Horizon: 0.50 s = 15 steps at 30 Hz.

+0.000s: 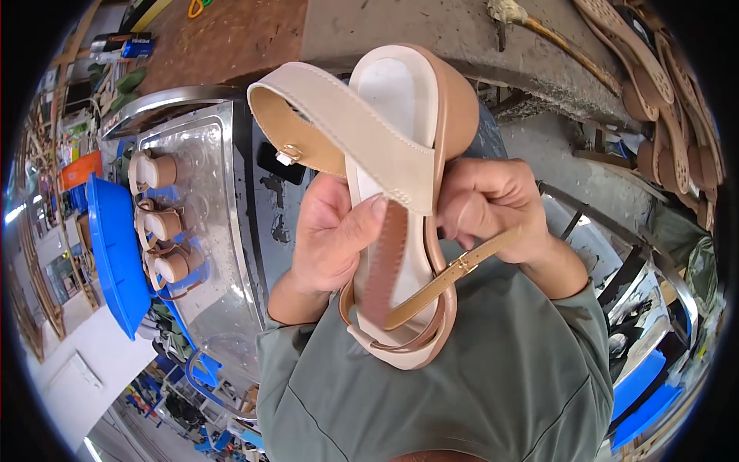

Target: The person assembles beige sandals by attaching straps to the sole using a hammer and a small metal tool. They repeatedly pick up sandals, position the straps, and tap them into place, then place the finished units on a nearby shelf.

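A beige wedge sandal (pixel 396 81) is held up before my chest, its tan block heel (pixel 458 100) away from me and its toe toward me. My left hand (pixel 327 235) is closed on the left side of the sandal, the thumb pressed where a brown strap (pixel 391 246) meets the wide cream strap (pixel 350 115). Curled against the right side is my right hand (pixel 489 204), its fingertips partly hidden. A thin tan strap with a gold buckle (pixel 460 266) runs from the toe area up to this hand. The wide strap loops out to the left, showing a small fastener inside.
Three similar sandals (pixel 162 223) stand on a shiny metal tray (pixel 223 308) at my left, beside a blue tub (pixel 115 254). Ahead lies a worn workbench (pixel 369 27) with a hammer-like tool (pixel 566 42). Sandal soles (pixel 654 77) hang or stack at the far right.
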Tool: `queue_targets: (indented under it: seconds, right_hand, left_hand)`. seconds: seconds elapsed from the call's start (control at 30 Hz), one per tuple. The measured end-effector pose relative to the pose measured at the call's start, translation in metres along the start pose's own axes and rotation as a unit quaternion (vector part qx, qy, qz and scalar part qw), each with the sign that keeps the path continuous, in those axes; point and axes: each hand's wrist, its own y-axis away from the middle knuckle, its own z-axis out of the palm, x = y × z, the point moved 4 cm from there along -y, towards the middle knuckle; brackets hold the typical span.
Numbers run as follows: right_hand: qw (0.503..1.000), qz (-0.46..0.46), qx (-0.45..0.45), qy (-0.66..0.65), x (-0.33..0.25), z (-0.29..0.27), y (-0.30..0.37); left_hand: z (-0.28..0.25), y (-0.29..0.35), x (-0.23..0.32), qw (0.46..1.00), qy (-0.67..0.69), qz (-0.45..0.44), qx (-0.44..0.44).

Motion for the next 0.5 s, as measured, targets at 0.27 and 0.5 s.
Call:
queue_targets:
  seconds: [0.27, 0.5]
  right_hand:
    - [0.988, 0.046, -0.042, 0.14, -0.02, 0.001, -0.004]
    - [0.983, 0.009, -0.091, 0.158, -0.016, -0.001, 0.0]
  left_hand:
    - [0.009, 0.0, 0.004, 0.991, -0.117, -0.024, 0.067]
    - [0.003, -0.003, 0.002, 0.975, -0.196, 0.1, -0.008]
